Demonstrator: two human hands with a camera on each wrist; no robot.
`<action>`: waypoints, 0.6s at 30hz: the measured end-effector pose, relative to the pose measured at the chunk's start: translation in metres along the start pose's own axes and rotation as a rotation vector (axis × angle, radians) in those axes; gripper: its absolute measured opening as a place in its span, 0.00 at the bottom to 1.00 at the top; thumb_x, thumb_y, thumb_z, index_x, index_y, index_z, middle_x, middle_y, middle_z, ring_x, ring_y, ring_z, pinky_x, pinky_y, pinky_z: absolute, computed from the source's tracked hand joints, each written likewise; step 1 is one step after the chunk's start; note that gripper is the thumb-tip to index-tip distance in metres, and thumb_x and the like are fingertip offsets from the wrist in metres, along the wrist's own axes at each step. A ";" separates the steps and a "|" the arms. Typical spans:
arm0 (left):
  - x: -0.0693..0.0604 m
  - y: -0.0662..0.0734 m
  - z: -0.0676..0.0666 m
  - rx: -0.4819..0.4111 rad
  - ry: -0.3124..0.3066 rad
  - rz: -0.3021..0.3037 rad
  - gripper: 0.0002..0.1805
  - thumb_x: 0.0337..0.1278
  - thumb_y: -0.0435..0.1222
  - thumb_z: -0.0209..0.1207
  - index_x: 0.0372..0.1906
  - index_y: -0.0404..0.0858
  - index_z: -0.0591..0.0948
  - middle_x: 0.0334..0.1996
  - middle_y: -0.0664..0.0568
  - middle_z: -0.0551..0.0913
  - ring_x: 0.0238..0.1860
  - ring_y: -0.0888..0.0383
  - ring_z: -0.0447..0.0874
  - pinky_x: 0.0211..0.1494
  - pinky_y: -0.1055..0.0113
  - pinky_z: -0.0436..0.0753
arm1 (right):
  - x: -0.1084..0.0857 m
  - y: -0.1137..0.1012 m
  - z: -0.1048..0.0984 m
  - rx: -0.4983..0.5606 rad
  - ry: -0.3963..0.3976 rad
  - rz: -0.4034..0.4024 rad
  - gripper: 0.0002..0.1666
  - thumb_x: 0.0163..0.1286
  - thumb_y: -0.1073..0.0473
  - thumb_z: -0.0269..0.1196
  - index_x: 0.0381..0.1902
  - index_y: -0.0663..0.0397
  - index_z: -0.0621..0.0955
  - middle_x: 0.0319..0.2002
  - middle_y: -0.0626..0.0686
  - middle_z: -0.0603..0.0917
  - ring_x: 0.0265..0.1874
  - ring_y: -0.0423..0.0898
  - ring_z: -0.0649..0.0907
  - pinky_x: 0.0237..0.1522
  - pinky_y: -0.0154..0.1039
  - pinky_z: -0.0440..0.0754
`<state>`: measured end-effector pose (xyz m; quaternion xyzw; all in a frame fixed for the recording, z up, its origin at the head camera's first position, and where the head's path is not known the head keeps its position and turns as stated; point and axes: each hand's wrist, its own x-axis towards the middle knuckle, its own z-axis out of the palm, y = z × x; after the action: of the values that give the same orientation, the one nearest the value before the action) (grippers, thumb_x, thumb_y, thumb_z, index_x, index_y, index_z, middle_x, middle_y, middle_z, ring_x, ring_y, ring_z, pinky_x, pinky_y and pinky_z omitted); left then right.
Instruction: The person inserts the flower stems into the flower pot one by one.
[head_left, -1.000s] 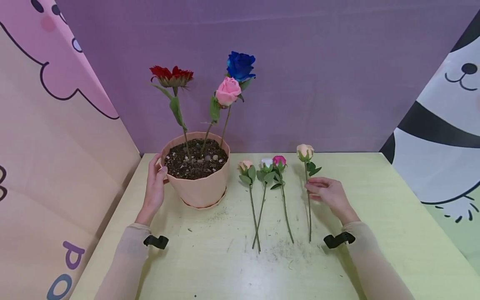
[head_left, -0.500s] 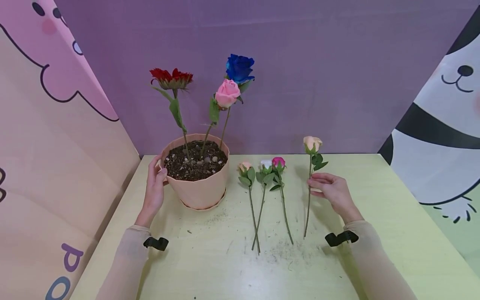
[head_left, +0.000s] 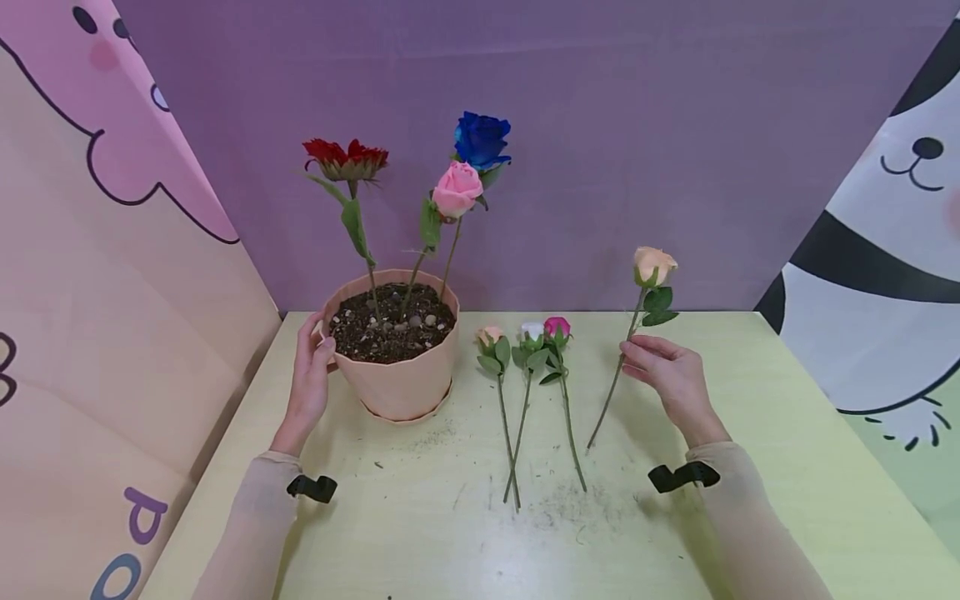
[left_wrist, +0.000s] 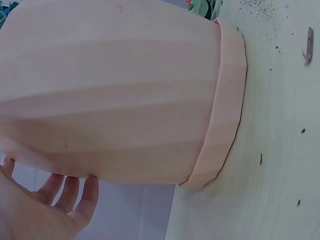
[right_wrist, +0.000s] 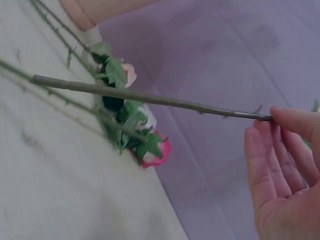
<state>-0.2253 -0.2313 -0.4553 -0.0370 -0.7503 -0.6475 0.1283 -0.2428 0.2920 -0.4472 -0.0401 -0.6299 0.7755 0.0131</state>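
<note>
My right hand [head_left: 667, 379] pinches the stem of a peach rose [head_left: 654, 267] between thumb and fingers. The rose is tilted, its bloom up to the right and its stem end down to the left. In the right wrist view, its bare stem [right_wrist: 150, 98] reaches out from the fingertips of the hand [right_wrist: 285, 170]; the bloom is out of sight. My left hand [head_left: 309, 383] rests against the left side of a pink flowerpot [head_left: 401, 387]. In the left wrist view, fingertips of that hand [left_wrist: 55, 205] touch the pot's outer wall [left_wrist: 115, 100].
In the pot's soil [head_left: 386, 337] stand a red flower [head_left: 347, 160], a pink rose [head_left: 457, 190] and a blue rose [head_left: 482, 140]. On the table lie a peach rose [head_left: 490, 337], a white rose [head_left: 532, 332] and a magenta rose [head_left: 558, 328]. Purple cloth [head_left: 637, 167] hangs behind.
The right hand has lifted the peach rose off the table, raising its bloom and tilting it to the right while the stem end swings left. The left hand stays on the pot.
</note>
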 end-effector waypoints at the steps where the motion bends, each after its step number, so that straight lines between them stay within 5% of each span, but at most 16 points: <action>1: 0.000 0.000 0.000 -0.001 -0.001 0.000 0.33 0.85 0.43 0.37 0.86 0.45 0.49 0.78 0.36 0.62 0.73 0.44 0.67 0.72 0.44 0.69 | -0.001 -0.002 0.002 0.011 -0.005 -0.016 0.07 0.71 0.65 0.72 0.41 0.46 0.91 0.37 0.44 0.94 0.37 0.38 0.93 0.44 0.34 0.90; 12: -0.001 0.002 0.002 -0.013 0.012 0.007 0.32 0.86 0.42 0.37 0.86 0.44 0.50 0.77 0.34 0.62 0.71 0.45 0.69 0.70 0.47 0.71 | -0.009 -0.024 0.028 0.152 -0.072 -0.126 0.08 0.74 0.63 0.69 0.49 0.51 0.87 0.43 0.46 0.94 0.40 0.39 0.93 0.43 0.36 0.91; 18: 0.000 0.001 0.001 -0.020 0.010 -0.001 0.32 0.85 0.42 0.38 0.86 0.44 0.51 0.76 0.35 0.62 0.67 0.54 0.70 0.69 0.50 0.71 | -0.012 -0.036 0.045 0.207 -0.097 -0.202 0.09 0.74 0.66 0.68 0.50 0.55 0.88 0.44 0.47 0.94 0.39 0.40 0.92 0.42 0.36 0.91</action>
<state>-0.2251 -0.2300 -0.4549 -0.0347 -0.7432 -0.6552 0.1310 -0.2353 0.2543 -0.4026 0.0627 -0.5472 0.8321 0.0649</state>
